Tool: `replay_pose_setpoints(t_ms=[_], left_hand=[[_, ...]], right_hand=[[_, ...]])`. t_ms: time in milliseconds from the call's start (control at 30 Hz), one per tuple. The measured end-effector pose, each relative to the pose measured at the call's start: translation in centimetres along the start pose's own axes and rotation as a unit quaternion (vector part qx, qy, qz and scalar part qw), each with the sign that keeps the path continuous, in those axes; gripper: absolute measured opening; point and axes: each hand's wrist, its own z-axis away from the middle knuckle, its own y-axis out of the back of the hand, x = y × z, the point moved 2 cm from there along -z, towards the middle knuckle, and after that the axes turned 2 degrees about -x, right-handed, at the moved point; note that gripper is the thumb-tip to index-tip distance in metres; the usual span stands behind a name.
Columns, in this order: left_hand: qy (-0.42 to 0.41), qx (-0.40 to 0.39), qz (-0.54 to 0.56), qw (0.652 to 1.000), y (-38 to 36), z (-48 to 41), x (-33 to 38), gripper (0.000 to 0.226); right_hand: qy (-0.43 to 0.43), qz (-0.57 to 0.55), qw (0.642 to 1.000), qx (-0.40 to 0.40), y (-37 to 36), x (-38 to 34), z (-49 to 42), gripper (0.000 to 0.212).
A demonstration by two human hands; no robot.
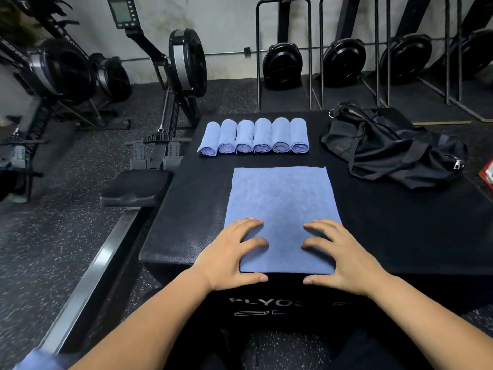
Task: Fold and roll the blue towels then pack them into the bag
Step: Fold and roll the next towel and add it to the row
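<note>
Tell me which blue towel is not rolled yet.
The flat towel under the left hand and right hand; the six rolled towels sit in a row behind it.

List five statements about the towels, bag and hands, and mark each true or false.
1. Six rolled towels lie in a row on the box. True.
2. The rolled towels are inside the bag. False: they lie on the box, left of the bag.
3. The left hand and right hand both rest on the flat towel. True.
4. The flat towel is half rolled. False: it lies unrolled.
5. The right hand grips the bag. False: it rests on the flat towel.
</note>
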Motion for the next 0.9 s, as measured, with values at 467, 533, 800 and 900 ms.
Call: replay_pose_setpoints(t_ms=[467,533,800,900], left_hand=[[0.082,0.098,0.150,0.980,0.9,0.1,-0.2,0.020],[0.114,0.112,0.174,0.972,0.9,0.1,-0.5,0.017],[0.069,0.089,0.152,0.982,0.6,0.4,-0.4,0.018],[0.120,0.126,0.166,0.971,0.7,0.4,-0.9,0.017]], right_hand=[[-0.086,-0.155,0.976,0.128,1.1,0.4,0.2,0.016],[-0.103,-0.171,0.969,0.147,1.1,0.7,0.1,0.015],[-0.190,-0.172,0.944,0.208,1.2,1.3,0.3,0.012],[-0.179,-0.145,0.953,0.198,1.5,1.4,0.4,0.015]])
